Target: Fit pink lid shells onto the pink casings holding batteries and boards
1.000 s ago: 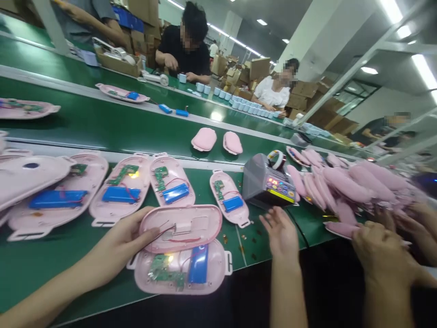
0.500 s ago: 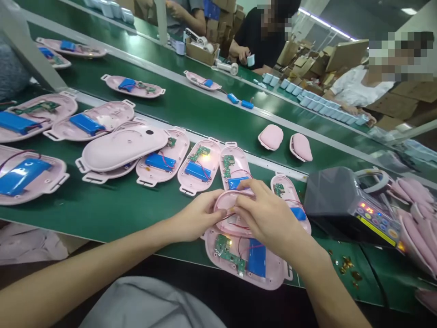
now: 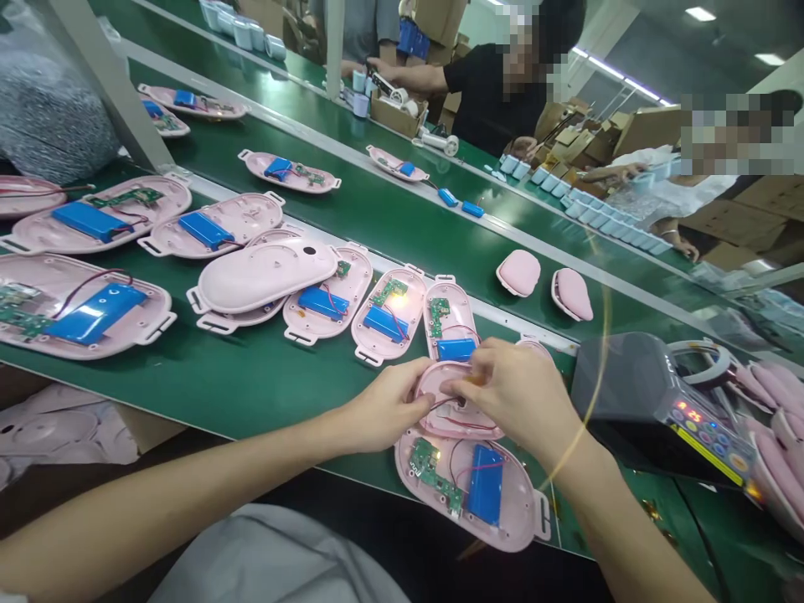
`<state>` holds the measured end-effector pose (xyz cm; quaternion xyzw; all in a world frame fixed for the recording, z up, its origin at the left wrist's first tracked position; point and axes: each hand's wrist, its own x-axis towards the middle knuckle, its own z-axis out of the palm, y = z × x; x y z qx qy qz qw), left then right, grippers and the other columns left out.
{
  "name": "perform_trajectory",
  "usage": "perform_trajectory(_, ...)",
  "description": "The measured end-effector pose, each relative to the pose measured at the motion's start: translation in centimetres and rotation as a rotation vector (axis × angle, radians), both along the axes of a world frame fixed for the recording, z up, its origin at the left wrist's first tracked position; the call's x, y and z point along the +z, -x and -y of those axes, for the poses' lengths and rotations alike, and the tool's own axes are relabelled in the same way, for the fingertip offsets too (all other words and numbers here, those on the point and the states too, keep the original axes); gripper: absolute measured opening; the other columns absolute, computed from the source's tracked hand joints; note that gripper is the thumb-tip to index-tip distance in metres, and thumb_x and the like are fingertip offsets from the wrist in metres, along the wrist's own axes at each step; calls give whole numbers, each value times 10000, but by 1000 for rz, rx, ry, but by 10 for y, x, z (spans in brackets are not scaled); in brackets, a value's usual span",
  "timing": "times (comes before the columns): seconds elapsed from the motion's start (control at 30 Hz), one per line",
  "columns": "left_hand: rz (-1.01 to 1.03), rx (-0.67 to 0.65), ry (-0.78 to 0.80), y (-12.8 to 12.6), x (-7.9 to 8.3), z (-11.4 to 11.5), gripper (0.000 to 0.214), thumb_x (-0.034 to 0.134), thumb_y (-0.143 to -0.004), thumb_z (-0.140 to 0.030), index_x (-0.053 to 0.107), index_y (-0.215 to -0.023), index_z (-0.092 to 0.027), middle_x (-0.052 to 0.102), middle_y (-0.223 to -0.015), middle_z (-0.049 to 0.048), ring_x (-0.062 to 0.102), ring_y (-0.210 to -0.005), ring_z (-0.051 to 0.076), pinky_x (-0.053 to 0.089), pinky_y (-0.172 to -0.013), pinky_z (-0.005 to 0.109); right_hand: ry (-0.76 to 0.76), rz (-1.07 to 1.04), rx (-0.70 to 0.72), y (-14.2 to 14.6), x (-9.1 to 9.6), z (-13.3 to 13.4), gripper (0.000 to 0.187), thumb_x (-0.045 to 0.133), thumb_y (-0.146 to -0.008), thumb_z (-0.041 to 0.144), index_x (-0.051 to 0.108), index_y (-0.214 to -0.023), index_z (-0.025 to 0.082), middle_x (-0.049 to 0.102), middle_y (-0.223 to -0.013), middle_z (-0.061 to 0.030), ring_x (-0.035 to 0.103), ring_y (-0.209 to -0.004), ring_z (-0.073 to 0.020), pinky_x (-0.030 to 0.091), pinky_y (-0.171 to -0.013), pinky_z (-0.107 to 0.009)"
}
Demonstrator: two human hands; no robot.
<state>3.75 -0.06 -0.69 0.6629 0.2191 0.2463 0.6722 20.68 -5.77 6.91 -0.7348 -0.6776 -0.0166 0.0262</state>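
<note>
A long green conveyor belt (image 3: pixel 251 394) ran across the scene, with a second green belt beyond it. On the far side, a co-worker in a black shirt (image 3: pixel 496 100) stood among cardboard boxes (image 3: pixel 646 130) and rows of pale blue cups (image 3: pixel 553 186). The head had turned slightly since the earlier view, bringing more of the belt's left side into sight. Along the near belt lay open pink plastic shells (image 3: pixel 383 318) holding blue batteries and green circuit boards, with a closed pink shell (image 3: pixel 264 275) to the left. A grey tape dispenser (image 3: pixel 653 402) stood to the right, beside a heap of pink casings (image 3: pixel 779 419). Near the belt's front edge, both hands held a pink shell cover (image 3: pixel 456 423) just far of an open shell (image 3: pixel 465 502), which contained a blue battery (image 3: pixel 485 484) and a green circuit board (image 3: pixel 433 473). The left hand (image 3: pixel 383 406) was curled around the cover's left rim. The right hand (image 3: pixel 508 398) had drawn back from lying across the cover, and its fingertips (image 3: pixel 468 381) were narrowly closed near a thin wire (image 3: pixel 443 404); I cannot tell whether they held it.
</note>
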Motion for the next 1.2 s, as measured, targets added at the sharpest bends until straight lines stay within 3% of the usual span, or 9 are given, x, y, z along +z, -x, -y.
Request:
perform_trajectory(0.2,33,50,65,-1,-4,1,215,590,-886,-275,639,-1045,-139,673,-1005,59,615,-951,225,488,-825,314,62,-346,252,-7,18,11,253,468,-1025,337,617,-886,188,562,-1088,-45,551,-915,-146,423,-744,-271)
perform_trajectory(0.33,77,52,105,-4,-9,1,205,614,-872,-265,627,-1020,-125,668,-978,64,607,-923,217,487,-797,302,199,-221,388,-4,15,8,270,382,-1031,200,619,-903,187,520,-1156,-56,513,-999,-166,418,-776,-297)
perform_trajectory(0.5,50,41,118,-5,-11,1,210,600,-854,-248,625,-1022,-126,662,-940,62,598,-889,217,483,-749,293,256,-48,361,1,2,-4,233,451,-979,144,659,-884,191,518,-1052,-59,493,-965,-178,385,-721,-291)
perform_trajectory(0.67,34,59,128,-4,-10,2,208,575,-818,-201,624,-1011,-139,662,-921,47,599,-874,213,476,-740,288,119,116,289,16,-6,-6,141,578,-854,120,653,-744,165,540,-912,-88,488,-906,-210,266,-561,-288)
perform_trajectory(0.87,9,72,130,-3,-11,3,219,586,-831,-222,624,-1029,-136,671,-955,58,607,-908,228,484,-776,310,133,155,32,27,4,-16,180,704,-803,224,602,-672,154,561,-819,-74,529,-800,-205,191,-544,-276)
perform_trajectory(0.97,11,80,123,-3,-11,4,260,592,-865,-263,623,-1092,-140,674,-1015,73,614,-952,233,489,-832,331,109,55,-95,10,11,-24,297,809,-714,366,599,-756,160,568,-774,-39,513,-663,-163,213,-533,-267)
perform_trajectory(1.03,25,100,143,-2,-10,6,282,607,-870,-289,617,-1112,-145,674,-1062,82,615,-995,240,491,-875,342,150,-76,-127,-9,12,-26,270,799,-718,350,619,-815,173,594,-753,-13,508,-634,-147,240,-539,-260)
perform_trajectory(1.13,17,126,189,-1,-6,3,299,650,-844,-312,617,-1092,-148,681,-1070,77,619,-1000,242,497,-888,342,210,-318,-46,-36,8,-23,51,695,-799,210,664,-837,194,645,-792,15,554,-706,-129,306,-604,-241)
perform_trajectory(1.2,-13,141,191,-2,-3,0,320,679,-839,-359,635,-1070,-141,692,-1043,74,619,-975,240,499,-883,342,167,-459,42,-44,6,-17,37,642,-841,192,675,-826,196,663,-846,21,579,-774,-122,351,-673,-231)
